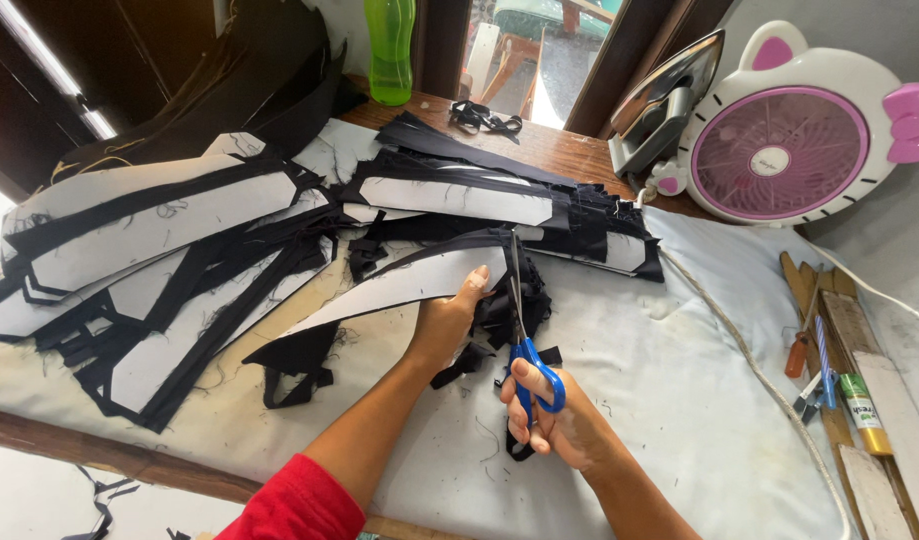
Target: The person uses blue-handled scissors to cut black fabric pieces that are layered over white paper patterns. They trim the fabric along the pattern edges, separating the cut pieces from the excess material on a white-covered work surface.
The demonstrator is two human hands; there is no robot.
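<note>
My left hand point(447, 322) presses on the right end of a long curved white piece backed with black fabric point(379, 292), holding it flat on the padded table. My right hand point(554, 420) grips blue-handled scissors point(527, 340), fingers through the loops. The blades point away from me and meet the black fabric edge just right of my left fingertips. Black fabric scraps point(504, 318) lie bunched under and around the scissors.
Several similar white-and-black cut pieces point(159, 250) are piled at the left and back. An iron point(664, 100) and a pink-and-white desk fan point(794, 130) stand at the back right, a green bottle point(390, 50) behind. A white cord point(749, 360), a screwdriver and wooden sticks point(839, 330) lie at right.
</note>
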